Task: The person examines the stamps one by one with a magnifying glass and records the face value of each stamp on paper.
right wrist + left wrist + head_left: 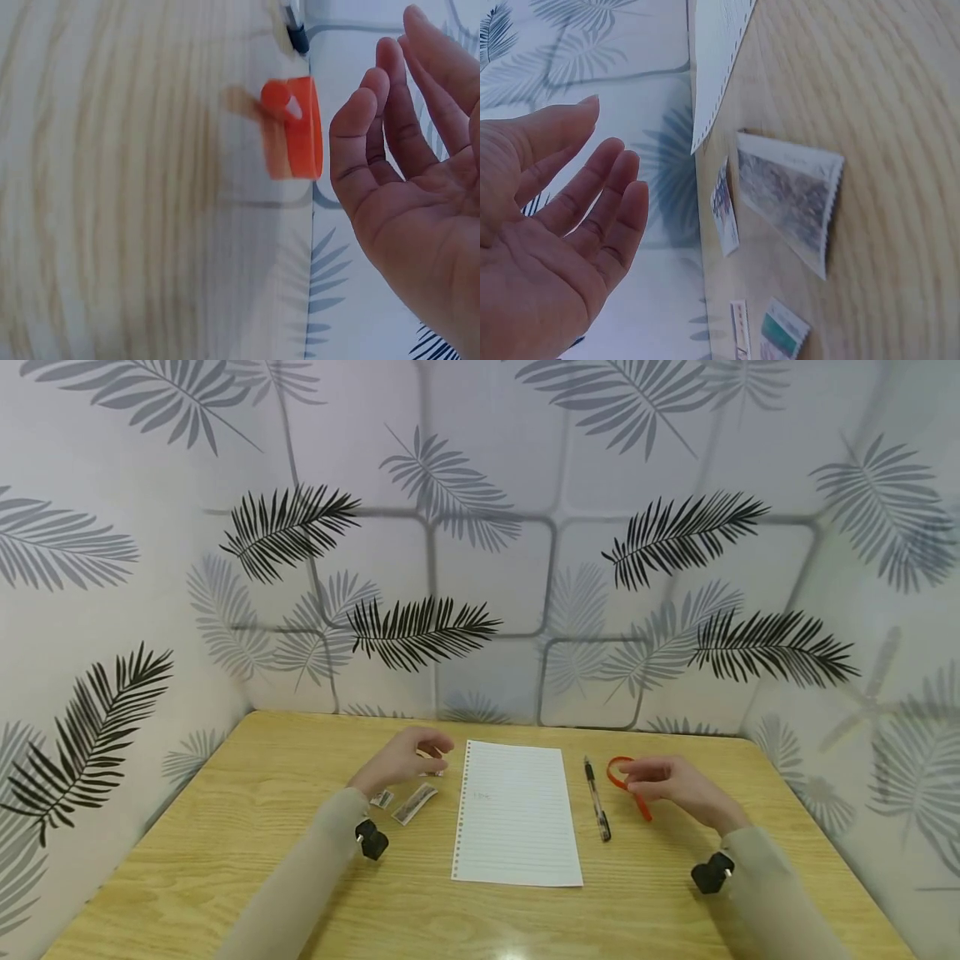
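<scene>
My left hand (405,758) hovers over several postage stamps, its fingers loosely bent with nothing in them. A long stamp (414,803) lies nearest the paper; in the left wrist view its perforated edge shows on the brownish stamp (787,199), with a small green stamp (783,332) lower down. My right hand (684,787), fingers relaxed and holding nothing, is above a red-orange magnifying glass (618,770). The hand covers part of it in the head view. In the right wrist view the magnifying glass (304,135) lies on the table, apart from the fingers.
A sheet of lined paper (517,814) with punched holes and faint writing lies between the hands. Right of it is a black-and-clear pen (597,797). The wooden table (247,793) meets a leaf-patterned wall covering (487,568) at the back and sides.
</scene>
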Tool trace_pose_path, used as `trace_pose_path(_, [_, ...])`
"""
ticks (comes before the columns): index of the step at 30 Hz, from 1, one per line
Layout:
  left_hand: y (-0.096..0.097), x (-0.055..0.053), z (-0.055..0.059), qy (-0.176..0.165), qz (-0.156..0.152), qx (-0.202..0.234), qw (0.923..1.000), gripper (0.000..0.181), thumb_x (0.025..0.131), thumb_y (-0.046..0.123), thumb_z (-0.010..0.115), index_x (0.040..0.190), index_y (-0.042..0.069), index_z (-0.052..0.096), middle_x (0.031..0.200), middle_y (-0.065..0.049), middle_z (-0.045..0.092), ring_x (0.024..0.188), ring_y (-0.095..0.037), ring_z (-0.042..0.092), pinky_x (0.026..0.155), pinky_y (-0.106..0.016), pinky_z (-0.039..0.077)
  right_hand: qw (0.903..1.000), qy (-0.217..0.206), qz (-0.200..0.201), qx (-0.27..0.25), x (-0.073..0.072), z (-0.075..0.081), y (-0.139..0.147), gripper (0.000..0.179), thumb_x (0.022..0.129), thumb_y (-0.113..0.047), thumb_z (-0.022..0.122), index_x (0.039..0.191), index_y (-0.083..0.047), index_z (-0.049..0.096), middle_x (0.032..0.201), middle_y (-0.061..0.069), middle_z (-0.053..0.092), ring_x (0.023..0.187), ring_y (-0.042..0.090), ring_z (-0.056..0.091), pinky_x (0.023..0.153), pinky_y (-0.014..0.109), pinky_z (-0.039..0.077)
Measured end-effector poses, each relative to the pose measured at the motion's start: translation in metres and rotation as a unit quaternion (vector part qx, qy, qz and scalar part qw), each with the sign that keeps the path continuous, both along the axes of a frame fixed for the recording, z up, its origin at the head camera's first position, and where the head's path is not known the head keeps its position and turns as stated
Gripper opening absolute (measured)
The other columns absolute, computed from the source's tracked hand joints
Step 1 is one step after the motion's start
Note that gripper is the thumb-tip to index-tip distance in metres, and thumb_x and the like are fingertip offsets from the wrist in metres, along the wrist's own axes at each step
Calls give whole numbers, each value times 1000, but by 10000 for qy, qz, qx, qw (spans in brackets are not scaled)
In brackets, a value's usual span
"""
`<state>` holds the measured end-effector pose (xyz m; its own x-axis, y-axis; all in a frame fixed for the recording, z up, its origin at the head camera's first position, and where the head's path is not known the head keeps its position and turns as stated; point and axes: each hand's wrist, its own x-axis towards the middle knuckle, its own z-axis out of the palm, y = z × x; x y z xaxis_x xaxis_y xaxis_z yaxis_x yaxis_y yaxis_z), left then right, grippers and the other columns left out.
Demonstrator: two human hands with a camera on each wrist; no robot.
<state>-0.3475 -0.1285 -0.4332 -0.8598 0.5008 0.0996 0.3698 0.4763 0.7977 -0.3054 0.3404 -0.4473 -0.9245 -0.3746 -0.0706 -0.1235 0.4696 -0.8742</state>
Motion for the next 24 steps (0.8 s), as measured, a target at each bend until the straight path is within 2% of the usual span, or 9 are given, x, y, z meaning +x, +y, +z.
trace_pose_path(2, [-5, 0, -1, -53, 51, 61, 10000, 31, 92, 7, 66, 123, 6, 64, 123, -20, 62, 107, -25, 61, 88, -36, 53, 10000, -12, 2, 89, 0, -2, 4, 50, 91, -22, 70, 134, 2, 57, 126, 23, 62, 103, 8, 61, 86, 24, 50])
trace_pose_path(8, [-20, -4, -6, 36, 272, -125, 9995, 32, 91, 6, 67, 122, 2, 64, 121, -19, 64, 106, -24, 60, 93, -42, 49, 9993, -16, 156, 348, -2, -8, 13, 47, 89, -18, 72, 128, 4, 61, 120, 21, 65, 98, 8, 60, 81, 23, 49])
trace_pose_path(17, [-33, -15, -12, -131, 394, -263, 9988, 32, 87, 2, 70, 118, -5, 64, 110, -22, 65, 93, -23, 57, 80, -32, 48, 9973, -225, 306, 629, -5, -15, 15, 43, 88, -17, 73, 126, 3, 63, 119, 18, 68, 87, 11, 55, 73, 25, 48])
trace_pose_path(21, [-34, -17, -13, -175, 554, -404, 9975, 31, 87, 3, 69, 118, -2, 66, 113, -20, 65, 97, -24, 57, 87, -36, 47, 9959, -239, 407, 775, -7, -14, 12, 39, 90, -18, 71, 123, 2, 65, 118, 18, 68, 80, 11, 52, 68, 26, 47])
trace_pose_path(24, [-34, -19, -12, -206, 605, -495, 9967, 31, 87, 4, 68, 118, 0, 66, 117, -17, 65, 105, -27, 58, 94, -43, 47, 9951, -173, 328, 920, -10, -13, 11, 38, 88, -18, 73, 121, 0, 67, 116, 17, 68, 75, 10, 52, 64, 25, 47])
